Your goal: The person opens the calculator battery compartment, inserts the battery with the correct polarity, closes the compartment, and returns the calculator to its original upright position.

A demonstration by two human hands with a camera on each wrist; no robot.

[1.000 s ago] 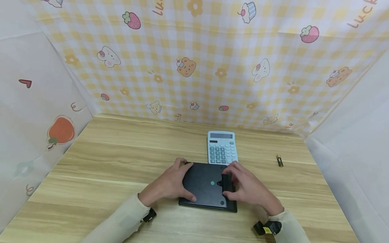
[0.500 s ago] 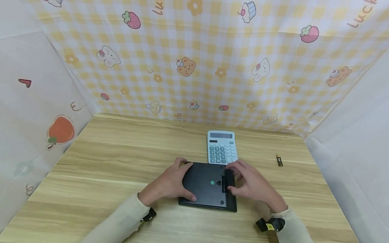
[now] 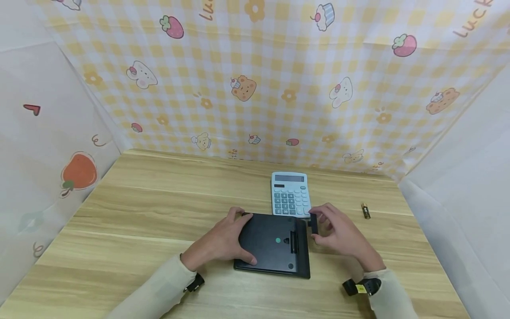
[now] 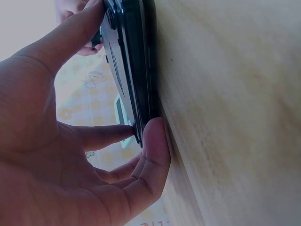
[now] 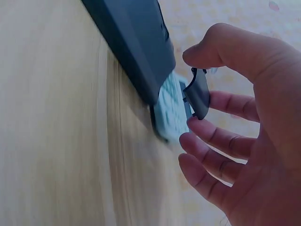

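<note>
A flat black device (image 3: 264,248) lies on the table with its underside up, showing round rubber feet and a green dot. My left hand (image 3: 225,239) grips its left end, thumb on the near side and fingers curled at the far edge, as the left wrist view shows. Near its right end, a narrow battery compartment (image 3: 293,242) is uncovered. Just right of the device, my right hand (image 3: 342,232) pinches a small black battery cover (image 5: 198,94) between thumb and fingertips. In the right wrist view the cover is tilted, its small tabs showing.
Behind the device sits a pale blue calculator (image 3: 290,195), its front edge close to the device. A single small battery (image 3: 365,211) lies farther right on the wooden table (image 3: 179,190). A patterned cloth (image 3: 263,110) hangs along the back.
My right hand has moved to the right with the battery cover, lifting it off the device and exposing the compartment. The left hand and the device have stayed in place.
</note>
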